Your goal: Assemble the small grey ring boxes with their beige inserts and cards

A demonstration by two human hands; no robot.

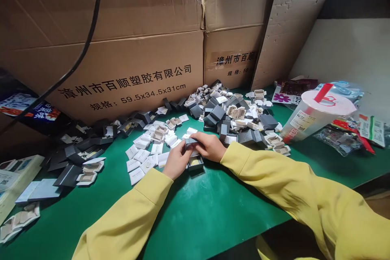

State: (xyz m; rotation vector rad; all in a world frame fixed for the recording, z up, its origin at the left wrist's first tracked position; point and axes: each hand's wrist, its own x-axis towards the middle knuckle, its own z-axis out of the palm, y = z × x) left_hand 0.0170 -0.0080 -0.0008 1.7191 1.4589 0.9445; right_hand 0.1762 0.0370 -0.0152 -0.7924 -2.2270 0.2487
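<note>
Between my hands is a small dark box lid [191,141], gripped from both sides. My left hand [176,160] has its thumb and fingers closed on the lid's left part. From the right, my right hand [211,146] pinches it too, fingers curled over the far side. Just under the lid, a small dark open box [195,165] on the green table shows white and a yellowish spot inside. Whether lid and box touch is hidden by my fingers. White printed cards [141,155] lie in a spread to the left of my hands.
Behind my hands rises a pile of dark boxes and white inserts [231,109]. More dark boxes [71,174] lie left. Large cartons [137,65] wall off the back. A lidded cup [307,118] and snack packets [341,136] stand right. A black cable [88,40] hangs upper left.
</note>
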